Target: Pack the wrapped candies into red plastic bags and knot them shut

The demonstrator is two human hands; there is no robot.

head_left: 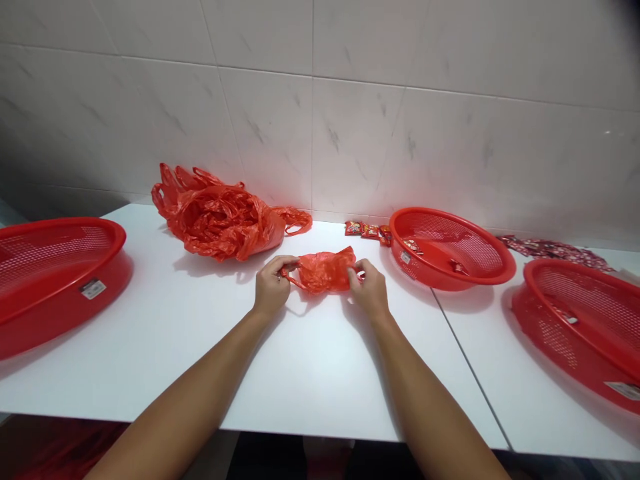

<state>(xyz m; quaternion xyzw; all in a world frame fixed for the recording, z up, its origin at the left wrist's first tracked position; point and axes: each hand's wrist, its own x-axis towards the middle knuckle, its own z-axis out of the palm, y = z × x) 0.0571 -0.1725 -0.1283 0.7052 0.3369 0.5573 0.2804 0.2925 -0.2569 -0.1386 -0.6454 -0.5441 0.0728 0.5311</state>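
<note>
A small red plastic bag (326, 270) sits bunched on the white table (300, 360) between my hands. My left hand (271, 285) pinches the bag's left handle, fingers closed on it. My right hand (369, 288) grips the bag's right edge, fingers curled. Behind them lies a heap of crumpled red plastic bags (220, 220) against the tiled wall.
Three red perforated baskets stand around: one at far left (55, 267), one right of centre (450, 250) with a few small packets inside, one at far right (585, 320). Small red snack packets (365, 231) lie by the wall. More packets (555, 249) lie at the back right.
</note>
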